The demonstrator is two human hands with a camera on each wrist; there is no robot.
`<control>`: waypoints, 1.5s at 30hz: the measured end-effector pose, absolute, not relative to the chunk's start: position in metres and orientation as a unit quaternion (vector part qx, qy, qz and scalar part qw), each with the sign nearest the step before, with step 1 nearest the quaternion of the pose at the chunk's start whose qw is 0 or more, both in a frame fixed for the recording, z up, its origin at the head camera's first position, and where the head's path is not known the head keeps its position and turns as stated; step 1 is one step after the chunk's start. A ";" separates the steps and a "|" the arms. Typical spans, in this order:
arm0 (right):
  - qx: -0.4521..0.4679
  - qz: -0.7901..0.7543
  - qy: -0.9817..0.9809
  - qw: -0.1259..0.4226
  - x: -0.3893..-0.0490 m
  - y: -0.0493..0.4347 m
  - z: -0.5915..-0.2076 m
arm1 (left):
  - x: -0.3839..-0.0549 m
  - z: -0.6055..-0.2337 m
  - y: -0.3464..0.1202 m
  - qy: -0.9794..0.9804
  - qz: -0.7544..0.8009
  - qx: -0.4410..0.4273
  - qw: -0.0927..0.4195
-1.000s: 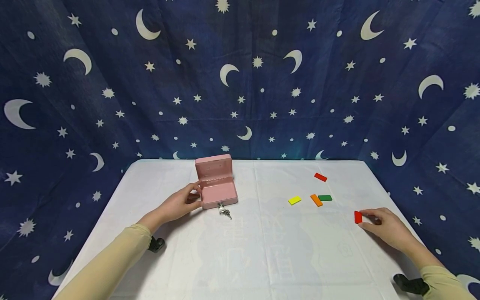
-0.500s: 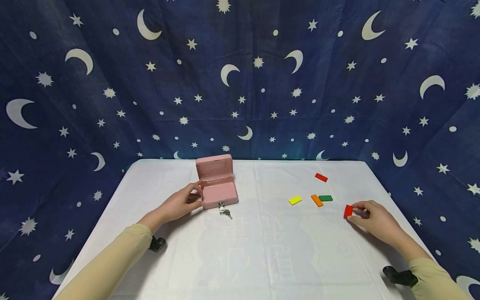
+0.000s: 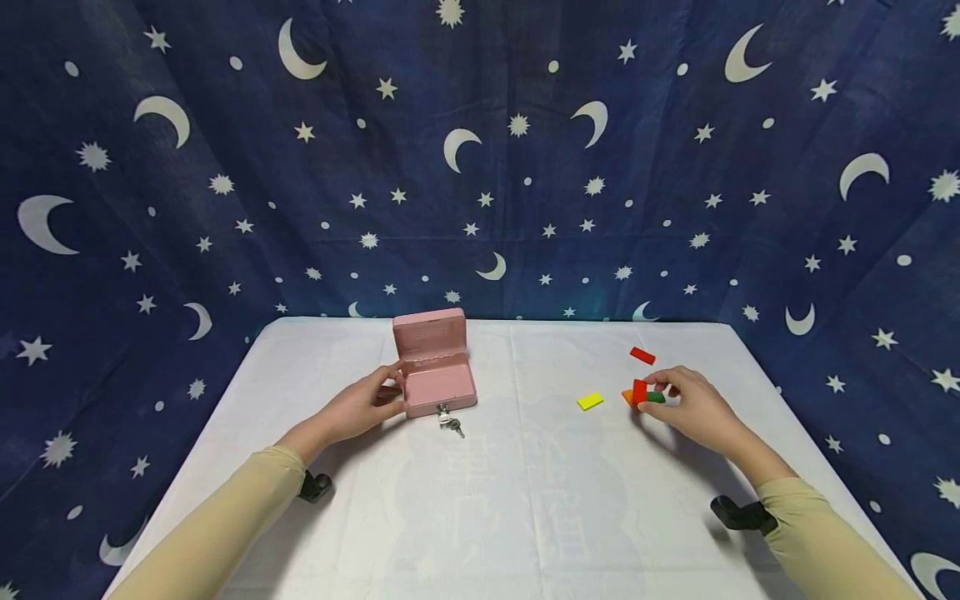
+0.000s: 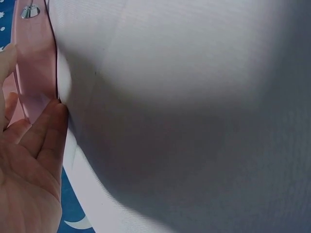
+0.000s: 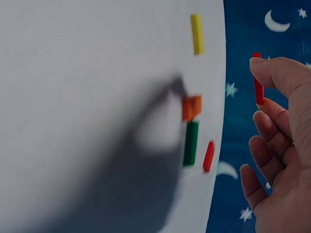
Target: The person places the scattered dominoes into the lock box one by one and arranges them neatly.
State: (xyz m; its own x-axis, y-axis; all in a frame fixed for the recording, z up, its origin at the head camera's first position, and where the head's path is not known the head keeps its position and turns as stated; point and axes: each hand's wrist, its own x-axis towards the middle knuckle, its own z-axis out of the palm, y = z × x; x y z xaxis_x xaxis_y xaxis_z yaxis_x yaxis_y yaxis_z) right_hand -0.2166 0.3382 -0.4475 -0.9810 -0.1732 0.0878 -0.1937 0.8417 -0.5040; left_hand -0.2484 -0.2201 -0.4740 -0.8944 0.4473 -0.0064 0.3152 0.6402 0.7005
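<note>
My right hand [image 3: 693, 408] pinches a red domino block [image 3: 639, 392] upright between thumb and fingers; in the right wrist view this red domino block [image 5: 258, 80] shows edge-on. In the head view it overlaps an orange domino [image 3: 628, 397] and sits beside a green domino [image 3: 656, 397]; whether it touches them cannot be told. My left hand [image 3: 360, 408] holds the left side of a pink metal cash box [image 3: 438, 383], lid raised, nothing inside. In the left wrist view, fingertips press the box wall [image 4: 39, 58]. A small padlock with keys [image 3: 450, 421] hangs at its front.
A yellow domino [image 3: 590, 401] lies left of the orange one, and another red domino [image 3: 642, 355] lies farther back. A white cloth [image 3: 517, 500] covers the table. Behind it hangs a dark blue curtain [image 3: 420, 200] with moons and stars.
My right hand has carried the red domino block leftward and away from me, from the table's right side to above the orange and green dominoes. My left hand and the cash box have stayed put.
</note>
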 end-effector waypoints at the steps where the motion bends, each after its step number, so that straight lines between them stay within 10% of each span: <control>1: 0.100 0.264 -0.959 0.021 -0.219 0.333 -0.446 | -0.249 -0.474 -0.220 0.901 0.369 0.211 0.090; 45: 0.263 0.260 -0.929 0.015 -0.274 0.150 -0.429 | -0.251 -0.472 -0.217 0.907 0.360 0.199 0.092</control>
State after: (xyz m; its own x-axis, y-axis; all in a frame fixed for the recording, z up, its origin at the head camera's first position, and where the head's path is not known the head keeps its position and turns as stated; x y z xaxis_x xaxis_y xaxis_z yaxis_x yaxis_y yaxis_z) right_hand -0.2740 0.1504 -0.4294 -0.8610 -0.4813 0.1644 -0.4967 0.7265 -0.4747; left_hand -0.2507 -0.2174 -0.4722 -0.9041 0.4267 -0.0235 0.2946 0.6623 0.6889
